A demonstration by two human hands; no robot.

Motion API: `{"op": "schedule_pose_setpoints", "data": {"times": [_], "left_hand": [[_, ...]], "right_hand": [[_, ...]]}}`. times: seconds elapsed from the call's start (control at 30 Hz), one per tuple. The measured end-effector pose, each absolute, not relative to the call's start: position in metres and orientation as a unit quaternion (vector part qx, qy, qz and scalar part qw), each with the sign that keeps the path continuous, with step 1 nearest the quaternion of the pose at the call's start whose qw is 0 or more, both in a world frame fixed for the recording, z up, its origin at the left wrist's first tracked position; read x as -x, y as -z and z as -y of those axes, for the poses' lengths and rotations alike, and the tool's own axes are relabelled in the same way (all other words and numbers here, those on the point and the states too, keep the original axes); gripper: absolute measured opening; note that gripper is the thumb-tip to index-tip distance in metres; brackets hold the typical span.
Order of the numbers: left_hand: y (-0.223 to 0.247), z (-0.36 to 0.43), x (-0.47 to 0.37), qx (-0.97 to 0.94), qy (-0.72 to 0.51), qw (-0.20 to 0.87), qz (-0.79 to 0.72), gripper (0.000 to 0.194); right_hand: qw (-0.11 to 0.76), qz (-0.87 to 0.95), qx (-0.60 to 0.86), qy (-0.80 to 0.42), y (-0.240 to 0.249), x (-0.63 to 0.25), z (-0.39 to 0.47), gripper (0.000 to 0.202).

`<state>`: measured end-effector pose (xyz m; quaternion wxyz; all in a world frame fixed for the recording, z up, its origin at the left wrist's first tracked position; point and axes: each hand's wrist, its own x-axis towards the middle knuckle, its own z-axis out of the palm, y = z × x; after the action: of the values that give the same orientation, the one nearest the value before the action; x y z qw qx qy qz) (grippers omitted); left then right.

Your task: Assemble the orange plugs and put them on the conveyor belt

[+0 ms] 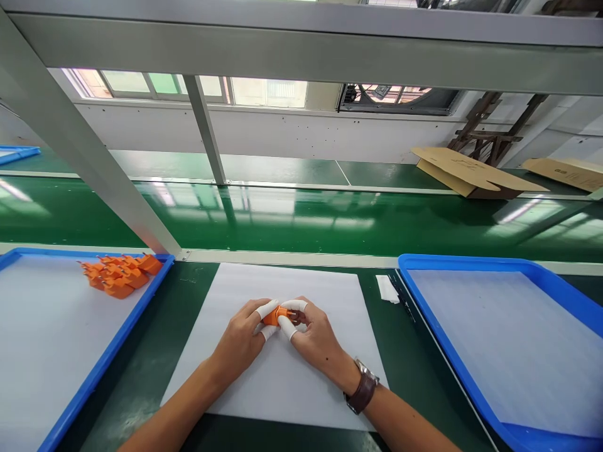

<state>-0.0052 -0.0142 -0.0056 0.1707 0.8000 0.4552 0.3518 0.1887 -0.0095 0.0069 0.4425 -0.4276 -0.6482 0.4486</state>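
Note:
Between my two hands is a small orange plug point(272, 316), held just over a white paper sheet point(287, 389). My left hand point(242, 336) grips its left side, thumb and forefinger covered in white finger cots. From the right, my right hand point(315, 333) pinches the other end, also with white cots on thumb and forefinger. Metal prongs appear to stick out toward my right fingers, partly hidden by them. On the left, several similar orange plugs point(117, 276) lie grouped in a blue-rimmed tray point(120, 333) lined with white.
A second blue tray point(464, 389) with a white lining stands at the right. Beside it lie a small white piece point(387, 289) and dark, thin tools point(404, 298). Behind runs a green conveyor-like surface point(292, 226); cardboard point(475, 171) rests beyond it. A metal post point(94, 138) slants down at left.

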Motion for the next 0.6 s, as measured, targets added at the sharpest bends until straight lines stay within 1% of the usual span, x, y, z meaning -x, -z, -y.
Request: {"op": "schedule_pose_setpoints", "data": {"times": [0.1,0.2,0.27,0.5,0.6], "left_hand": [[0.008,0.015,0.005,-0.792,-0.362,0.165,-0.462,0.042],[0.011,0.016,0.004,-0.775,-0.375,0.165,-0.481,0.033],[0.012,0.016,0.003,-0.776,-0.381,0.158,-0.477,0.030],[0.004,0.013,-0.003,-0.816,-0.383,0.124,-0.415,0.037],[0.004,0.013,-0.002,-0.814,-0.383,0.139,-0.414,0.034]], "right_hand": [[0.417,0.645,0.440,-0.466,-0.007,-0.191,0.008,0.021],[0.403,0.634,0.449,-0.484,-0.006,-0.192,0.007,0.019],[0.400,0.629,0.451,-0.491,-0.006,-0.192,0.006,0.018],[0.365,0.622,0.441,-0.535,-0.006,-0.194,-0.004,0.015],[0.371,0.611,0.442,-0.542,-0.005,-0.194,-0.005,0.015]]}}
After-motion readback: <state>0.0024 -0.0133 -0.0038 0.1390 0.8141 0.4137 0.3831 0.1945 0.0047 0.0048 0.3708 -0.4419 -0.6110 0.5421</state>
